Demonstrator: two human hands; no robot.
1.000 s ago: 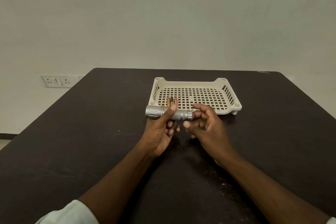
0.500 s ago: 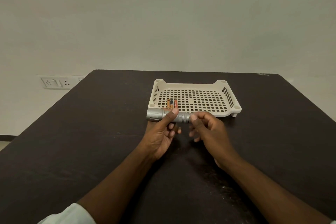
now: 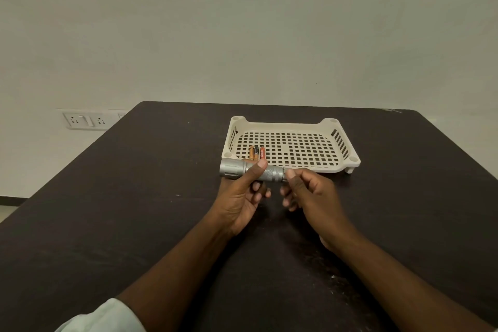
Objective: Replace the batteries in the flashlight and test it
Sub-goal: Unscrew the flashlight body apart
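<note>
Left hand (image 3: pixel 244 191) is gripping the flashlight (image 3: pixel 250 170) just before the tray (image 3: pixel 292 127); right hand (image 3: pixel 310 191) is pinching its tail, apparently unscrewing. Risk: loosened cap dropping, rolling across the table (image 3: pixel 134 210).

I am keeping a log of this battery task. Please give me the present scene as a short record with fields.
surface: dark table
flashlight: silver, held level above the table, head pointing left
left hand: wrapped around the flashlight body
right hand: fingertips pinching the tail end of the flashlight
tray: cream perforated tray behind the hands
batteries: three, lying side by side in the tray's front left corner
wall: socket plate at left
</note>
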